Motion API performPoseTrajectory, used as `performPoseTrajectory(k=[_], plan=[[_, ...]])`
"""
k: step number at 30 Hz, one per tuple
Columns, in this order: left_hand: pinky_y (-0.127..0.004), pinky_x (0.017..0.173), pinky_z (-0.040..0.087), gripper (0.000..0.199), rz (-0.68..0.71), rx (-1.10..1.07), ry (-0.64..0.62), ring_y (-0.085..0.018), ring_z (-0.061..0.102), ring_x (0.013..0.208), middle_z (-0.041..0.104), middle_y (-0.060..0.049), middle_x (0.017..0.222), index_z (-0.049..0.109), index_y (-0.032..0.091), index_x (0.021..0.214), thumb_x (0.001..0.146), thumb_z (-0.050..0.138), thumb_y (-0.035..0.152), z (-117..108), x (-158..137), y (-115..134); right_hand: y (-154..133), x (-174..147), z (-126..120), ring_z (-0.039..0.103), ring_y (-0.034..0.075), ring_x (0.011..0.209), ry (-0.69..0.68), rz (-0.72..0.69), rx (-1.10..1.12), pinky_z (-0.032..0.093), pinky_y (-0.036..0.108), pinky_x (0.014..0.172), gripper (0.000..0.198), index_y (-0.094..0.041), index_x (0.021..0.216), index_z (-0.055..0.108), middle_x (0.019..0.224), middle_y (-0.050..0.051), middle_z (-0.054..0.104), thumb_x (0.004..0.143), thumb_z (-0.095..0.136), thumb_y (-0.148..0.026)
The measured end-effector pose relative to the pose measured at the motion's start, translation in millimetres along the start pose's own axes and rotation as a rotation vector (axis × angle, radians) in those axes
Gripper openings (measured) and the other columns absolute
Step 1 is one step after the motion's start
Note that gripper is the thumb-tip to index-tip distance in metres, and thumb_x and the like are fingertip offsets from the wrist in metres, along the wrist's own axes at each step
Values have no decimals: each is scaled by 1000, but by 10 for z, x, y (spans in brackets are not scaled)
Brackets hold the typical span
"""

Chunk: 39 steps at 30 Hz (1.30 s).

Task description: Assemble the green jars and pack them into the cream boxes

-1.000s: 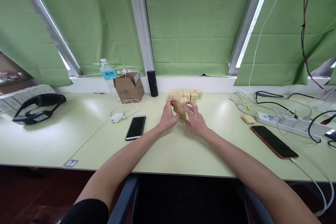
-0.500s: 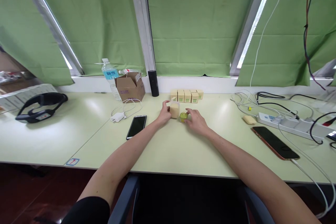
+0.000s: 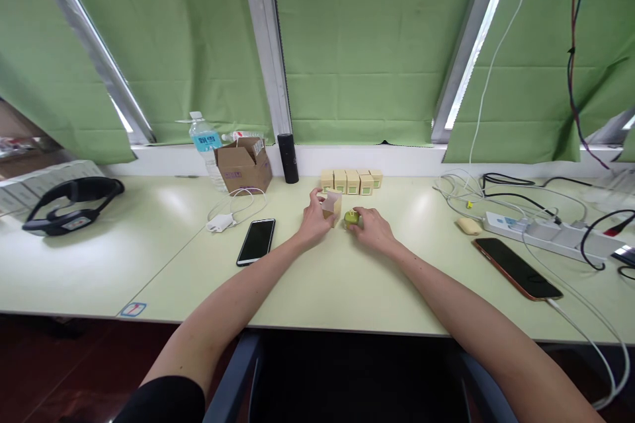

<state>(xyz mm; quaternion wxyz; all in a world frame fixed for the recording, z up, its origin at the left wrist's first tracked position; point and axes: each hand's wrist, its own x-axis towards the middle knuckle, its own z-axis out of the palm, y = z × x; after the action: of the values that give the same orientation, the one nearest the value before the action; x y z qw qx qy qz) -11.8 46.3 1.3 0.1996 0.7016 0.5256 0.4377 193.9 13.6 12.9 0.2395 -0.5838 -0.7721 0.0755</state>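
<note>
Near the middle of the table, my left hand (image 3: 315, 219) is wrapped round a small cream carton (image 3: 335, 206). The carton is tilted, its open end turned toward the right. Just right of it, my right hand (image 3: 373, 229) has its fingers round a small green, jar-like object (image 3: 352, 217) with a lighter top; its exact kind is too small to tell. The carton and the green object are close together. Behind both hands, several matching small cream boxes (image 3: 352, 182) with green labels stand in a cluster by the wall.
A phone (image 3: 256, 242), white charger (image 3: 221, 222), brown cardboard box (image 3: 243, 168), water bottle (image 3: 207, 144) and black cylinder (image 3: 288, 158) are on the left. A black headset (image 3: 72, 205) lies farther left. To the right are another phone (image 3: 516, 269), a power strip (image 3: 540, 235) and tangled cables.
My left hand has turned the carton so that its open end faces the green object. My right hand's fingers have closed in on the green object.
</note>
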Motion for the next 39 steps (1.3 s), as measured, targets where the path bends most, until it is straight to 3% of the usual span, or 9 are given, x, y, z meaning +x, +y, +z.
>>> performPoseTrajectory(k=[9, 12, 17, 23, 26, 28, 33, 36, 39], plan=[[-43, 89, 49, 89, 53, 64, -49, -28, 61, 101, 60, -9, 116, 27, 26, 142, 73, 81, 39, -8, -72, 140, -13, 37, -124, 62, 29, 116, -39, 91, -20, 43, 31, 73, 32, -24, 118, 66, 120, 9, 73, 87, 67, -33], [-42, 92, 49, 88, 78, -22, -71, -27, 59, 109, 57, -10, 120, 26, 26, 141, 72, 81, 38, -3, -83, 130, 53, 81, -139, 65, 29, 111, -42, 130, -24, 42, 30, 70, 31, -25, 115, 68, 119, 9, 74, 85, 68, -31], [-43, 100, 48, 58, 220, -170, -67, -24, 58, 118, 52, -11, 130, 32, 26, 132, 84, 65, 25, -23, -60, 74, 158, 125, -133, 66, 28, 108, -29, 150, -11, 42, 29, 68, 35, -25, 118, 68, 118, 9, 74, 84, 69, -30], [-43, 102, 49, 38, 358, -152, -22, -22, 61, 113, 58, -8, 123, 46, 24, 119, 83, 56, 14, -22, -25, 45, 187, 116, -96, 67, 28, 103, -24, 103, -14, 43, 30, 68, 27, -24, 110, 69, 110, 9, 75, 83, 70, -29], [-40, 97, 52, 43, 386, -127, -23, -22, 61, 112, 57, -8, 128, 51, 24, 123, 82, 55, 11, -11, -36, 48, 219, 130, -87, 66, 28, 104, 32, 113, 17, 45, 31, 70, 27, -24, 111, 69, 112, 9, 74, 85, 68, -30], [-40, 99, 52, 45, 404, -111, -39, -22, 60, 114, 56, -8, 130, 54, 24, 124, 81, 56, 10, -10, -45, 55, 253, 150, -96, 65, 29, 105, 156, 114, 69, 48, 34, 74, 32, -23, 117, 67, 114, 10, 73, 87, 65, -32], [-41, 102, 52, 39, 418, -133, -89, -23, 59, 116, 58, -9, 128, 60, 24, 121, 84, 57, 11, -7, -67, 89, 253, 163, -179, 63, 28, 104, 518, -68, 362, 54, 36, 70, 41, -21, 128, 59, 118, 12, 69, 92, 58, -40], [-42, 103, 51, 35, 432, -150, -109, -24, 59, 115, 61, -9, 124, 62, 23, 116, 83, 60, 11, -7, -93, 138, 135, 98, -200, 63, 26, 104, 565, -239, 498, 52, 31, 58, 43, -24, 133, 55, 130, 13, 64, 94, 57, -42], [-42, 103, 50, 34, 421, -157, -138, -24, 60, 115, 64, -7, 121, 61, 23, 115, 83, 62, 12, -15, -128, 208, -16, 14, -155, 64, 24, 97, 504, -355, 533, 48, 28, 50, 44, -25, 136, 52, 131, 12, 63, 96, 56, -41]])
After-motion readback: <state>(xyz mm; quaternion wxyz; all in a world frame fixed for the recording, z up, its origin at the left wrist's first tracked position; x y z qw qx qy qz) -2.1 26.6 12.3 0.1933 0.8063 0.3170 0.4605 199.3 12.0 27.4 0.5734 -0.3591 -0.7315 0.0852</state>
